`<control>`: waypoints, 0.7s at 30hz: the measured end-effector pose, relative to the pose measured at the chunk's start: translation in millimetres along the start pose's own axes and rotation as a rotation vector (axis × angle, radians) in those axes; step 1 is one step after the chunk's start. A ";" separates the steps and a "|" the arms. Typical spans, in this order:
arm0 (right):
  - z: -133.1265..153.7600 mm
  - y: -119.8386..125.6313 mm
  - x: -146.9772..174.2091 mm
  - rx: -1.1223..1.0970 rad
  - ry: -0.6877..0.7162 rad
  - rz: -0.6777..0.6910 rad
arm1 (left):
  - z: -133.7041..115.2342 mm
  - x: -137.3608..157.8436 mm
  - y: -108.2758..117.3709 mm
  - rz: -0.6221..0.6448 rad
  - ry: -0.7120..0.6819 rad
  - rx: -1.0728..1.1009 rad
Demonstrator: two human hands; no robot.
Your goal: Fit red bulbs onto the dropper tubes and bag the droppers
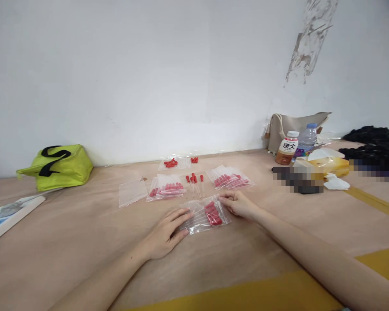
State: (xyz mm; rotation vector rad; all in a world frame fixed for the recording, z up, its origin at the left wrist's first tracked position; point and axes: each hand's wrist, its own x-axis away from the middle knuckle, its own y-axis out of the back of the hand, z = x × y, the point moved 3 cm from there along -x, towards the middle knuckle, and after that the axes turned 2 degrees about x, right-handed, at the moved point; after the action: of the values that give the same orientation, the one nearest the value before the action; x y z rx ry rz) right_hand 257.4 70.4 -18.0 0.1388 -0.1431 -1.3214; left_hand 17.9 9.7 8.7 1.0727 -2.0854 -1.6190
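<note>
left hand (167, 233): flat, fingers spread on the near-left end of the bag (205, 214), pressing it to the table (84, 242).
right hand (238, 203): fingers pinched shut on the bag's far-right edge.
bag: clear, red-capped droppers inside; long axis runs left to right between the hands (both touch it).
beyond: loose droppers (195, 180), filled bags (167, 188), empty bag (132, 192), well clear.

A makeshift packing workroom: a paper-covered tabletop (84, 233) against a bare, peeling wall (149, 77), with bagged red-capped droppers (168, 188), drink bottles (287, 148) and bags (56, 166) beyond the grip
</note>
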 end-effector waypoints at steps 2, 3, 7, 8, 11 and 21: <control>-1.9 8.9 1.2 0.009 -0.079 -0.136 | 0.9 0.2 -0.9 0.007 -0.003 0.008; -2.3 10.4 1.6 0.006 -0.107 -0.157 | 1.2 0.0 -1.3 0.010 -0.007 0.012; 0.0 -1.6 -0.1 0.029 -0.117 0.015 | 1.2 -1.6 -3.4 0.056 -0.047 0.026; 1.2 -5.7 -0.8 0.035 -0.095 0.057 | 1.2 -2.1 -4.0 0.075 -0.059 0.029; 4.1 -11.8 -1.8 0.056 -0.013 0.097 | 0.6 -3.3 -4.5 0.118 -0.090 0.044; 17.9 10.0 10.2 -0.179 0.155 0.030 | -5.2 0.1 0.7 0.012 -0.065 0.118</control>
State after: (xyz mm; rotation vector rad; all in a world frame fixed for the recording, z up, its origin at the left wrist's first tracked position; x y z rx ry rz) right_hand 266.1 62.5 1.7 0.0861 0.1045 -1.2820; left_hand 20.8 6.0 11.0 1.0548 -2.2504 -1.5614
